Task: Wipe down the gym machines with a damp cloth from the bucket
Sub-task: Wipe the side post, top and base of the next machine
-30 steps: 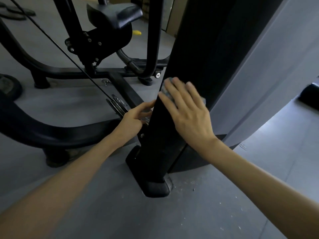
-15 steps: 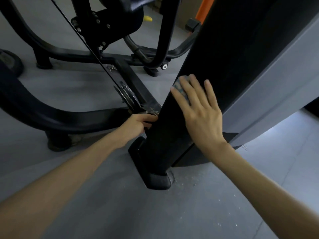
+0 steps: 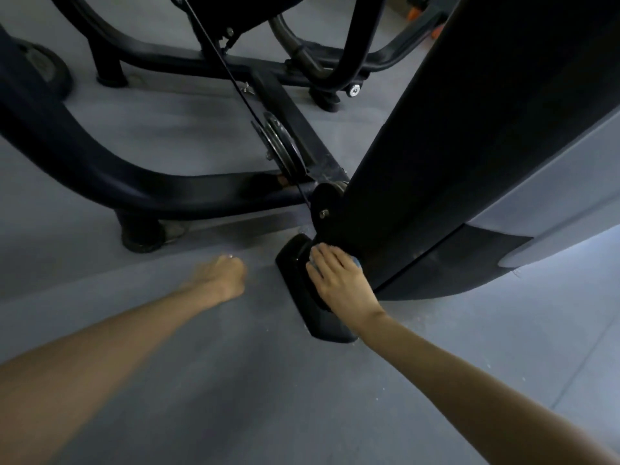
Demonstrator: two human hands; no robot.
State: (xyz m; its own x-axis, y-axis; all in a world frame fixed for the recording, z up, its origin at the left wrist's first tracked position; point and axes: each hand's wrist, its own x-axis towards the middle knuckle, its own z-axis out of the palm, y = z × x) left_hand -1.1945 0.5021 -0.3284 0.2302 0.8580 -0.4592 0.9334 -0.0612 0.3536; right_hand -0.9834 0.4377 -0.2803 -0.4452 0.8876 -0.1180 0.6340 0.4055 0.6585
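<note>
Fingers (image 3: pixel 324 260) of my right hand (image 3: pixel 339 280) lie straight, pressing the cloth (image 3: pixel 356 262) on the machine's foot (image 3: pixel 322 325). Left hand (image 3: pixel 223 275) is blurred, its fingers unreadable. Risk: cloth snagging the cable pulley (image 3: pixel 323 199) just above.

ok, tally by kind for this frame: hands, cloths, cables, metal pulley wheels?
Hands: 2, left hand and right hand
Cloth: 1, mostly hidden under the right hand
Cable: 1
Metal pulley wheel: 1
Total: 5
</note>
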